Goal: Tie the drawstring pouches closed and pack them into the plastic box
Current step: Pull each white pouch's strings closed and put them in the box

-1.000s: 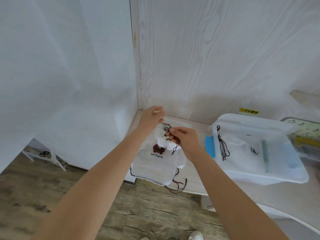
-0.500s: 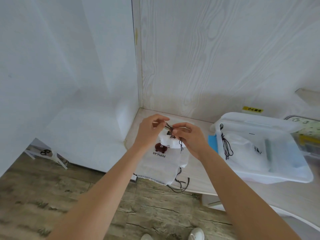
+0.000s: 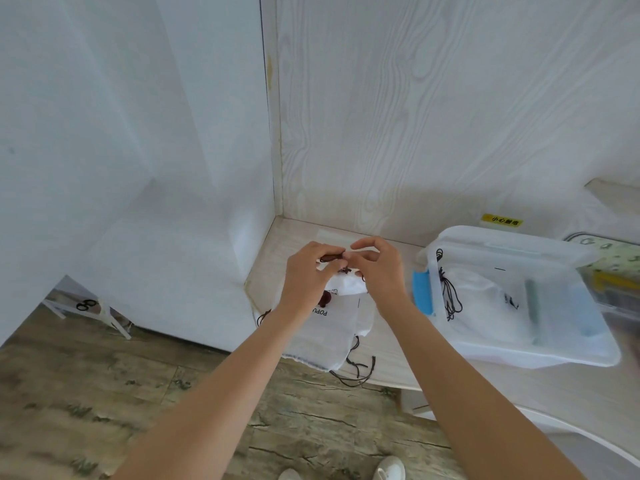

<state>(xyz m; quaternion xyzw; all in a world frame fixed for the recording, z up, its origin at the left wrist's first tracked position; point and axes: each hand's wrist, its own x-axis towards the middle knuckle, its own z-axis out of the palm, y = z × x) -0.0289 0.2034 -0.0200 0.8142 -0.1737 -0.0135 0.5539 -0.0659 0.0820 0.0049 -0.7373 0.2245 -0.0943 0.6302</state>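
Both hands meet over the pouch (image 3: 346, 289) on the worktop (image 3: 391, 358): left hand (image 3: 306, 275) and right hand (image 3: 377, 268) each pinch the drawstring (image 3: 334, 258) at its gathered mouth. Plastic box (image 3: 512, 355) lies to their right, nearer the right hand; one pouch looks already inside.

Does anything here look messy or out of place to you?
Slightly. The stack of white pouches under the hands overhangs the table edge, with loose dark cords dangling over the floor. A cord also trails up the wall of the plastic box. Nothing looks spilled or damaged.
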